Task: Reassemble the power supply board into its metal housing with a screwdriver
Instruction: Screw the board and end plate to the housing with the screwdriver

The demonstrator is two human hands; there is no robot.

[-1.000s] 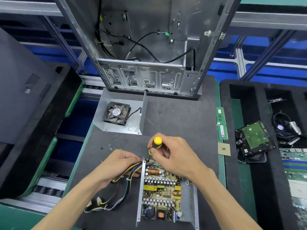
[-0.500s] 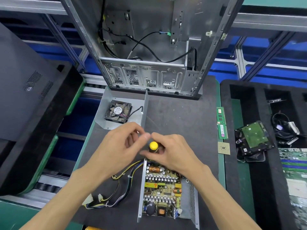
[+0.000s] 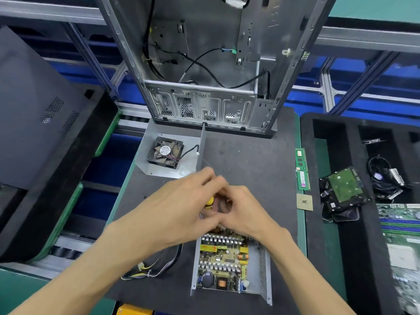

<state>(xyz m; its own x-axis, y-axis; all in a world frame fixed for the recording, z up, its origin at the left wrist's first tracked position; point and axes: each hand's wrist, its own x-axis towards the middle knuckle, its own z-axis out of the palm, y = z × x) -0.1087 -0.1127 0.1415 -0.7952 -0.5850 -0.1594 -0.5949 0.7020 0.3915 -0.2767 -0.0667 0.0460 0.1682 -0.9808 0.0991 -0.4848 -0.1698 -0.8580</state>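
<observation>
Since a second ago our left hand (image 3: 179, 208) has left the cable bundle (image 3: 156, 267) and joined our right hand (image 3: 243, 214) on the screwdriver (image 3: 209, 201) — both closed round its yellow handle. Nearest us, the power supply board (image 3: 223, 260) sits in its metal housing (image 3: 266, 273) on the bench (image 3: 250, 160). Beyond lie the fan (image 3: 165, 152) — and the computer case (image 3: 204, 64).

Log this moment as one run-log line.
step: screwing board | left hand: on screwdriver | right hand: on screwdriver | board: in housing | fan: aside
</observation>
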